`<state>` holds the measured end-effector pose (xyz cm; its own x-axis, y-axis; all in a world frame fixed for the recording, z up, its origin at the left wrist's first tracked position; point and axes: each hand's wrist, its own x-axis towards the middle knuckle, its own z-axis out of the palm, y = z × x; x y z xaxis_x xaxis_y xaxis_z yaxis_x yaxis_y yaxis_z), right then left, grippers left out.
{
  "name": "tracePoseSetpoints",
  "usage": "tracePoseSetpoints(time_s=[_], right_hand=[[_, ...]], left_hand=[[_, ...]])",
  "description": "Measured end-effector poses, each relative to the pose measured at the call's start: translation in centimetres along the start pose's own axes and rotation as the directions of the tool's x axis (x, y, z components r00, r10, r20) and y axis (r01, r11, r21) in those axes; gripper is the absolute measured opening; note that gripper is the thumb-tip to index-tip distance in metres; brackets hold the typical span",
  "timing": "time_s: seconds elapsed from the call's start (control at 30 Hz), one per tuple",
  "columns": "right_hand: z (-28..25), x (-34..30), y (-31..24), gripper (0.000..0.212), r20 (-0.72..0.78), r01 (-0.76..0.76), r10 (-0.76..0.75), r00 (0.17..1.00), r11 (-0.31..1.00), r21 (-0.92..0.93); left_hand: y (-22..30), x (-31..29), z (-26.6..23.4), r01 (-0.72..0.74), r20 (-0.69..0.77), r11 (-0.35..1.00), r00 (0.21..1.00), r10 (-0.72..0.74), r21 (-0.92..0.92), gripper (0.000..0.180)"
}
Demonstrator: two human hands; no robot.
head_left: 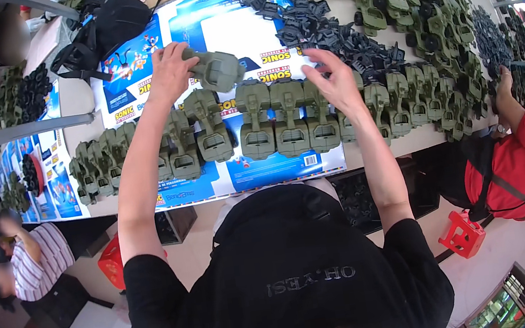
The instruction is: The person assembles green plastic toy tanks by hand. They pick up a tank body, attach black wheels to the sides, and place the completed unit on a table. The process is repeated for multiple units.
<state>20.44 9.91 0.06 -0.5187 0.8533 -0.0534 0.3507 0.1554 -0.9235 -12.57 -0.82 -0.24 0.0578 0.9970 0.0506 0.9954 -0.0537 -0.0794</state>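
Blue-and-white printed sheets (190,17) partly cover the table (337,1); above them, the left hand (172,74) grasps an olive toy vehicle (222,72). Across open room, the right hand's (338,85) fingers hang released, parted. Matching vehicles (256,125) line the near edge; dark parts (346,40) heap farther back.

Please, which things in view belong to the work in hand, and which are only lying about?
Belongs to the work:
green vehicle body, in the left hand
row of similar green bodies, near the right hand
dark plastic parts, probably

Seemingly just lying about:
black bag
red stool on the floor
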Motion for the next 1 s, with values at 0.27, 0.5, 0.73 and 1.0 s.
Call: tracePoseSetpoints(time_s=[0.27, 0.5, 0.73, 1.0], right_hand=[[6.1, -3.9, -4.6, 0.081, 0.757, -0.464, -0.054, 0.651, 0.761, 0.453], [7.5, -10.1, -3.1, 0.069, 0.505, -0.245, -0.003, 0.863, 0.872, 0.424], [4.2, -7.8, -2.6, 0.072, 0.783, -0.017, -0.032, 0.622, 0.998, 0.055], [-0.8, 13.1, 8.0, 0.036, -0.205, -0.22, 0.123, 0.971, 0.8, -0.559]], left_hand=[[6.9, -5.4, -9.3, -0.233, -0.184, 0.972, 0.958, 0.222, -0.042, 0.053], [11.5, -8.8, -4.8, 0.156, 0.159, -0.053, 0.818, -0.553, -0.986, 0.096], [14.0, -8.2, -4.2, 0.325, 0.495, -0.442, 0.795, -0.352, -0.836, 0.076], [13.3, -12.7, -5.3, 0.526, 0.682, -0.504, 0.707, -0.189, -0.685, 0.045]])
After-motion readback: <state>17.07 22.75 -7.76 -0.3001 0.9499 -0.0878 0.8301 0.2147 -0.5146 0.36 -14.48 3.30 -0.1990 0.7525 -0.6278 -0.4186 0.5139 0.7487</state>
